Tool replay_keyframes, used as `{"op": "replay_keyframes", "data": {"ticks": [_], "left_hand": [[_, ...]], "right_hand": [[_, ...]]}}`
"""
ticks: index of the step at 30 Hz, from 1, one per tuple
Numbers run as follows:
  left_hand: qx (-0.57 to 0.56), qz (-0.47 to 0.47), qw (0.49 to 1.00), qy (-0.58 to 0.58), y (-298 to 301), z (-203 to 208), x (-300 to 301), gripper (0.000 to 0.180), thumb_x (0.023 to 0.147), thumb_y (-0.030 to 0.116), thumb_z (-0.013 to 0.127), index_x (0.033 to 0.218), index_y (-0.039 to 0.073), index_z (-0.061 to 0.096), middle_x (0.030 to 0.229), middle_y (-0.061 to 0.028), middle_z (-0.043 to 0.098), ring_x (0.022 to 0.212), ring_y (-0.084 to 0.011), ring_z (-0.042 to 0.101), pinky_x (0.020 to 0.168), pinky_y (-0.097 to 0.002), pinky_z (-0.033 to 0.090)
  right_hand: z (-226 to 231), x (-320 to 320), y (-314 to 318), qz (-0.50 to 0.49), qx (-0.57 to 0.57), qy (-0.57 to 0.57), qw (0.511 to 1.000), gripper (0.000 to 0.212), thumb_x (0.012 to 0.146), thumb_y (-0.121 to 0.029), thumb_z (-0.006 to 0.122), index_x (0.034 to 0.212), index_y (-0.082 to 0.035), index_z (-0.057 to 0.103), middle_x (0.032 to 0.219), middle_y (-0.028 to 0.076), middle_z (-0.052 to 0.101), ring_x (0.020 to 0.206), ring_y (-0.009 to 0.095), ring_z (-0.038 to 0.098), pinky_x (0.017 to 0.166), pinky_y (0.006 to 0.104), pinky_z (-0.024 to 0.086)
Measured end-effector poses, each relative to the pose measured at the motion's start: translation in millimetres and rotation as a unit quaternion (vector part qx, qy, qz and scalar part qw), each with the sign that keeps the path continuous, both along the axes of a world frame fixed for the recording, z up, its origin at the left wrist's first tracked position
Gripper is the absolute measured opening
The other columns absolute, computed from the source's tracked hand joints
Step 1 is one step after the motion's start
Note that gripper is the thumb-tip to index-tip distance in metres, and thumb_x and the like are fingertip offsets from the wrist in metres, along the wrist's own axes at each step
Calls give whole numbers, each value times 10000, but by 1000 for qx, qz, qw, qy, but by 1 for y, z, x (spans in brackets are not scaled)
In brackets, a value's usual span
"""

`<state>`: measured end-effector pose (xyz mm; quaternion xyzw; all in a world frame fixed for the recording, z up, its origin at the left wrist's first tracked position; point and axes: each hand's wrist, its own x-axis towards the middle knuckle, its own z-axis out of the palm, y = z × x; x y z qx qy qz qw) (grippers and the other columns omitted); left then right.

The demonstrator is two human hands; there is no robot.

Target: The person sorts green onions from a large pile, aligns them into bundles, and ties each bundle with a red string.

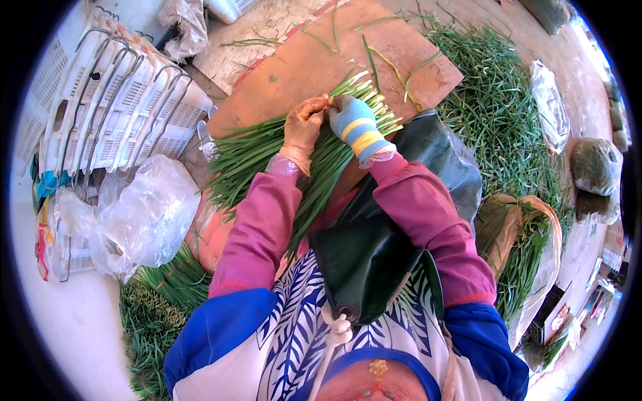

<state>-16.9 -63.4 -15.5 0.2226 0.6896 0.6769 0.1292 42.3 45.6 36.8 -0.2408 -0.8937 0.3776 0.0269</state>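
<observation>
A thick bunch of green garlic chives (251, 154) lies across an orange-brown board, its pale cut ends (382, 110) pointing right and its leaf tips spreading left toward me. My left hand (303, 130), in an orange-brown glove, is closed in a pinch over the bunch near the cut ends. A small bit of red shows at its fingertips, too small to name. Right beside it, my right hand (358, 127), in a blue and yellow striped glove, has its fingers curled down against the bunch. What lies under these fingers is hidden.
The board (314, 60) carries a few loose leaves. Loose chives (481, 100) are heaped at right, near an open sack (521, 230). White plastic crates (127, 107) and a clear bag (147, 217) stand at left. More bundles (160, 314) lie at lower left. A dark apron (364, 260) covers my lap.
</observation>
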Motion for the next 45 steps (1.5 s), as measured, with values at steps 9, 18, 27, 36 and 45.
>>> {"op": "replay_keyframes", "data": {"ticks": [9, 18, 27, 36, 45], "left_hand": [[-17, 0, 983, -185, 7, -11, -5, 325, 844, 246, 548, 1061, 5, 568, 1015, -81, 594, 915, -172, 547, 838, -295, 419], [-93, 40, 993, -67, 13, 3, 3, 273, 845, 203, 530, 1001, -7, 607, 946, -103, 616, 869, -179, 564, 801, -289, 434], [-40, -20, 978, 206, 26, 12, 51, 172, 774, 26, 455, 835, -32, 605, 948, -144, 609, 950, -237, 549, 865, -335, 401], [-107, 70, 950, 284, 18, 23, 47, 227, 827, 165, 541, 962, -14, 575, 1149, -114, 508, 1063, -242, 478, 899, -332, 390], [-459, -56, 842, 277, 7, 67, 44, 1133, 502, 401, 796, 1358, 37, 148, 1367, -164, 257, 1271, -314, 239, 1032, -468, 170]], "right_hand": [[3, 9, 6, 71, 60, 40, 995, 205, 687, -203, 535, 810, -75, 637, 768, 166, 624, 746, 342, 601, 656, 418, 476], [-26, 32, 7, -3, -232, 260, 938, 329, 674, -138, 610, 970, -12, 544, 886, 161, 602, 846, 312, 586, 739, 376, 461], [-45, 32, 20, 68, -250, 305, 916, 807, 639, -125, 652, 1333, -25, 253, 1149, 169, 515, 1016, 217, 524, 842, 318, 419], [-35, 34, 16, 78, -288, 246, 922, 341, 783, -80, 567, 1112, -11, 509, 964, 113, 607, 896, 150, 553, 813, 297, 429], [20, 24, 28, -74, -492, 44, 866, 111, 731, -104, 565, 792, -24, 613, 628, 70, 587, 489, 167, 540, 441, 275, 422]]}}
